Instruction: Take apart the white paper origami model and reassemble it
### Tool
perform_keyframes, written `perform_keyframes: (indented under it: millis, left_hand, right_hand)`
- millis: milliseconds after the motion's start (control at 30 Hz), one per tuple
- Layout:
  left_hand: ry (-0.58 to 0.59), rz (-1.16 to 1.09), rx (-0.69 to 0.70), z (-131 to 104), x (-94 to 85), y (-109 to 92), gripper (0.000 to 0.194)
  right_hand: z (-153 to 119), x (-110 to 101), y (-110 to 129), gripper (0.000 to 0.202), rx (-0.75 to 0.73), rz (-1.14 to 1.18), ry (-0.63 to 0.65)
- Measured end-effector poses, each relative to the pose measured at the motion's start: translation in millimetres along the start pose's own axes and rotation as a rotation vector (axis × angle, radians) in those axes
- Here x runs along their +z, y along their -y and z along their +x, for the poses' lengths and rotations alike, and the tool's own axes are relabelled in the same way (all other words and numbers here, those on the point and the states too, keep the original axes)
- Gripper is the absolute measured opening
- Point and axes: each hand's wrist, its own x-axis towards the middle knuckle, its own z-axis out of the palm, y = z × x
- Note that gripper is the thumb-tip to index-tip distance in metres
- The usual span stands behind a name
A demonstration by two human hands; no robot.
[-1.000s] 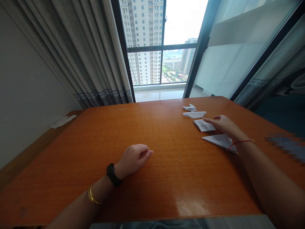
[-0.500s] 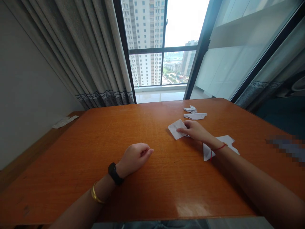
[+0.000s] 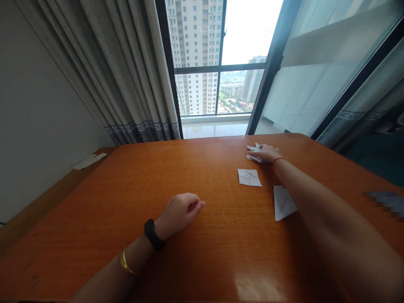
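Note:
My left hand rests on the table with its fingers curled in and its thumb against them; nothing shows in it. At the far right of the table my right hand has its fingers and thumb around a long folded paper, partly covered by the hand. Touching or just behind it lies a smaller folded paper piece. A creased paper square lies flat nearer to me, apart from both hands. Under my right forearm is a larger white sheet, partly hidden.
The brown wooden table reaches toward a window. A grey curtain hangs behind its left side. White paper strips lie on a ledge at the left. A blurred-out item is at the right edge.
My right hand has let go of the paper square, which now lies on the table, and has moved away from me to the folded papers. My left hand stays curled in place.

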Motion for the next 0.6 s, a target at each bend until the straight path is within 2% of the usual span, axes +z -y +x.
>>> perform_keyframes:
  millis: [100,200,300,433,533,600]
  left_hand:
    - [0.012,-0.003,0.000,0.1,0.1,0.5,0.036]
    - [0.013,-0.006,0.004,0.3,0.0,0.5,0.036]
    - [0.015,-0.008,0.008,0.6,-0.1,-0.1,0.036]
    - [0.007,-0.003,0.008,1.1,-0.3,-0.7,0.036]
    - [0.001,-0.001,0.010,0.9,-0.9,-1.1,0.036]
    - [-0.004,-0.001,0.011,0.6,-1.1,-1.4,0.036]
  right_hand:
    - [-2.0,10.9,11.9,0.061,0.004,0.038,-0.011]
    - [-11.4,9.5,30.7,0.054,-0.071,0.101,-0.010]
    - [-32.3,-4.3,53.5,0.042,-0.165,0.172,-0.014]
    - [-74.4,-28.1,76.9,0.034,-0.353,0.308,-0.002]
    - [-106.9,-38.4,76.0,0.020,-0.434,0.299,0.138]
    - [-124.3,-41.1,62.2,0.017,-0.450,0.276,0.152]
